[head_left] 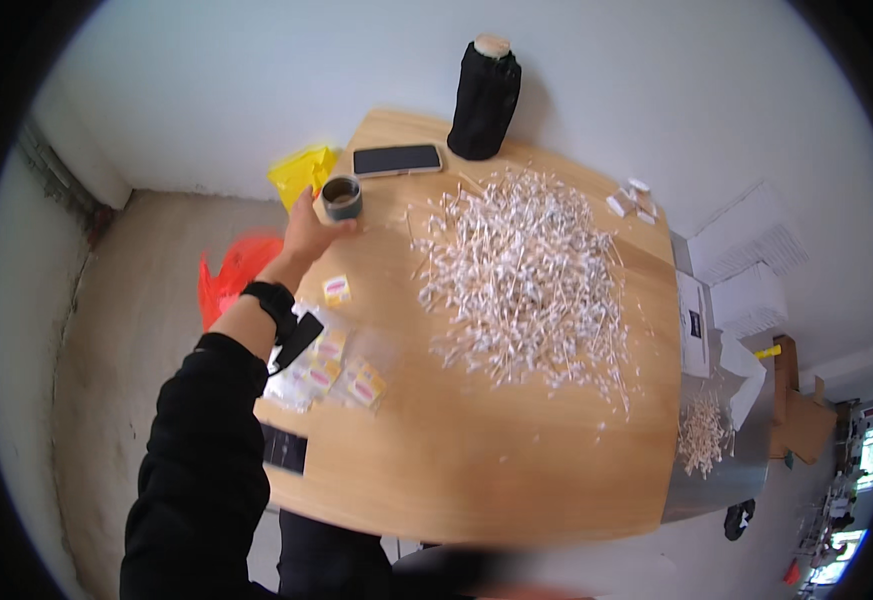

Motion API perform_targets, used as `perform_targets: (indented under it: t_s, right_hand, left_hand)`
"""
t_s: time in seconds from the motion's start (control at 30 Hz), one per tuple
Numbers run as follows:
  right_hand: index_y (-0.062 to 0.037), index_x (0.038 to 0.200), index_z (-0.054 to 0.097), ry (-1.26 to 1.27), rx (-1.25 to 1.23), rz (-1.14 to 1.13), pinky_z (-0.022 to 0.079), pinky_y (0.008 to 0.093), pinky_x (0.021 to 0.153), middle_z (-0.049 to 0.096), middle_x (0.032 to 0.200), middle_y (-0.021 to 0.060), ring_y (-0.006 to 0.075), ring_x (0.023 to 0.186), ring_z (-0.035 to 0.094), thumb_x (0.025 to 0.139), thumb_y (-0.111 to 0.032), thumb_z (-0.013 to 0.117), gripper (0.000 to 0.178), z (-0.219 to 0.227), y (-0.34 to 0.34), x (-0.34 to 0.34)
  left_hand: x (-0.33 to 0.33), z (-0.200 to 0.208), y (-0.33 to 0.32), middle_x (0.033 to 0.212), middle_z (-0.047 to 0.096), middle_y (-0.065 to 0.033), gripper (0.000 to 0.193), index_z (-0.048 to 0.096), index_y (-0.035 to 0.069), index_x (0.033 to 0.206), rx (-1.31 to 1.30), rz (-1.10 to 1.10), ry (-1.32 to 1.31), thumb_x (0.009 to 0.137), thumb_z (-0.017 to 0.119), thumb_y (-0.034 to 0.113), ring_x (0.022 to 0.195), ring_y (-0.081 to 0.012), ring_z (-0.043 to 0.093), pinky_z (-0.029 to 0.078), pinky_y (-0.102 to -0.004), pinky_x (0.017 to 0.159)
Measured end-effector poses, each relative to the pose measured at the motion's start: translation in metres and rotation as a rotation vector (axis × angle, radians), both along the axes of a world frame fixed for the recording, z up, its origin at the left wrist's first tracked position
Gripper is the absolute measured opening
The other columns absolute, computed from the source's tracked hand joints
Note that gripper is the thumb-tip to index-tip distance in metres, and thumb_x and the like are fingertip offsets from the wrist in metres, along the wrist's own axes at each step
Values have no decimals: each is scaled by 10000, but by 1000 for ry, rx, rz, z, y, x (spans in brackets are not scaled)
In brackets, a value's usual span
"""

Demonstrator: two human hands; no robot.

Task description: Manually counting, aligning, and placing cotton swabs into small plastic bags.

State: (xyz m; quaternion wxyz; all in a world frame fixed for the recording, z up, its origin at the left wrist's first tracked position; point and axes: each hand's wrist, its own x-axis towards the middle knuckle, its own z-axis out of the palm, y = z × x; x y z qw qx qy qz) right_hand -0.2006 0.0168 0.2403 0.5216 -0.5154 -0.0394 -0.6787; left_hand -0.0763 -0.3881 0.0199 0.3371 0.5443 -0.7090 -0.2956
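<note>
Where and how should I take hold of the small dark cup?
The dark cup is probably best gripped around its outer wall, below the rim, from the left, where the left hand is. It's upright, round and open-topped, with no handle showing.

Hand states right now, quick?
Left hand: thumb and fingers at the cup; whether gripping can't be told.
Right hand: only a blur at the lower edge; open or closed can't be told.
</note>
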Motion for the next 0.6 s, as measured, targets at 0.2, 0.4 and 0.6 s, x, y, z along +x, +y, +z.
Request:
perform_targets:
  t_s: [0.2,0.4,0.6]
  right_hand:
    - [14,885,660,265,251,111,495,356,607,615,855,130,280,690,609,891,-168,667,182,-28,11,-25]
    - [4,979,637,198,1054,-266,450,298,790,619,945,110,200,887,583,885,-150,642,181,-70,52,-32]
    - [-2,1078,595,221,1362,-455,434,245,791,616,959,55,126,899,564,945,-73,542,161,-116,67,-23]
  left_hand:
    - [-6,-17,-15,1375,475,-219,989,345,-53,1404,-18,53,-23,635,866,288,1290,-312,460,374,-371,1070]
    - [-19,-13,-17,1282,558,-196,860,421,-42,1343,-24,62,30,655,850,243,1188,-300,552,434,-357,1006]
    - [3,25,35,1196,590,-144,784,419,-42,1307,-62,-83,240,669,837,144,1138,-226,575,440,-330,985]
